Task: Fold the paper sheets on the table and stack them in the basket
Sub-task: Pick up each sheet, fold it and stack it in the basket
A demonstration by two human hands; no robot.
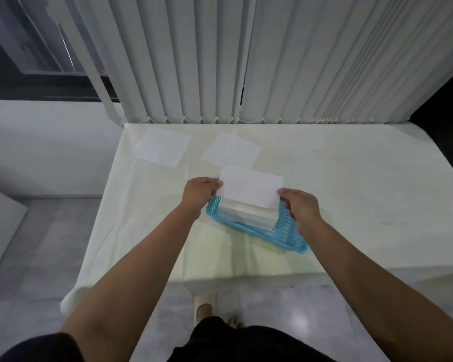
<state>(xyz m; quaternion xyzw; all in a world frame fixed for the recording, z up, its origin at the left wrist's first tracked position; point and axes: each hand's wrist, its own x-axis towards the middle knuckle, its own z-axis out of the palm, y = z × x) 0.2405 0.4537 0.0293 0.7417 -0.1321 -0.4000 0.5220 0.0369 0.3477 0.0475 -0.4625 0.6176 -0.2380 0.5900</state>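
Note:
A folded white paper sheet [250, 188] hangs just above the blue plastic basket [289, 237] in the middle of the table. My left hand [199, 195] pinches its left edge and my right hand [300, 208] pinches its right edge. Inside the basket lies a stack of folded sheets [246, 214], partly hidden by the held sheet. Two unfolded sheets lie flat farther back: one at the far left [162, 146], one nearer the centre [232, 150].
The table [351, 205] wears a pale cloth and ends close to my body. Vertical blinds [272, 61] hang along its far edge. Grey floor lies to the left and below, with my foot [204, 307] under the near edge.

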